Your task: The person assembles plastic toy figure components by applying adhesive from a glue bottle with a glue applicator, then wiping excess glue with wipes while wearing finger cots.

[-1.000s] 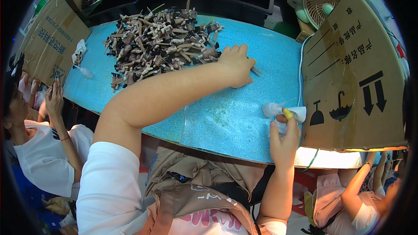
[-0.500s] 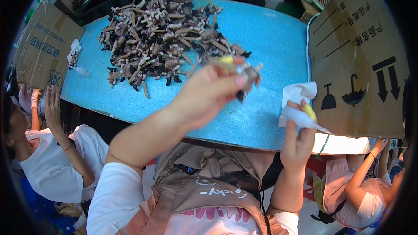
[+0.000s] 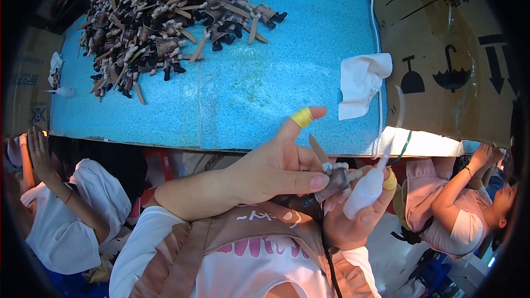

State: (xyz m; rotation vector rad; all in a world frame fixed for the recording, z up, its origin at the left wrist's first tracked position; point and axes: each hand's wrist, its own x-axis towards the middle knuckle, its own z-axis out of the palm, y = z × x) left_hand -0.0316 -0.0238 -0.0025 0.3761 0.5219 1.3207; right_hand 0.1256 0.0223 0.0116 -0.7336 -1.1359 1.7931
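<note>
My left hand (image 3: 281, 168) pinches a small toy figure (image 3: 335, 181) between thumb and fingers, and its forefinger, wrapped in yellow tape, sticks out. A flat tan piece (image 3: 317, 149) juts up at the figure. Close against it is my right hand (image 3: 353, 222), closed around a white squeeze bottle (image 3: 364, 194) whose long thin nozzle points up. Yellow tape also wraps a right finger. Both hands are in front of my body, off the table's near edge. The figure's lower part is partly hidden by fingers.
A heap of similar toy figures (image 3: 160, 27) covers the far left of the blue table (image 3: 265, 88). A white cloth (image 3: 361, 85) lies at the right, beside a white cord and a cardboard box (image 3: 430, 38). Another white bottle (image 3: 63, 91) lies at far left. People sit on both sides.
My left hand has brought the figure from over the table back toward my body. My right hand has moved nearer to me, turning the bottle nozzle-up beside the figure. The view has tilted down.
</note>
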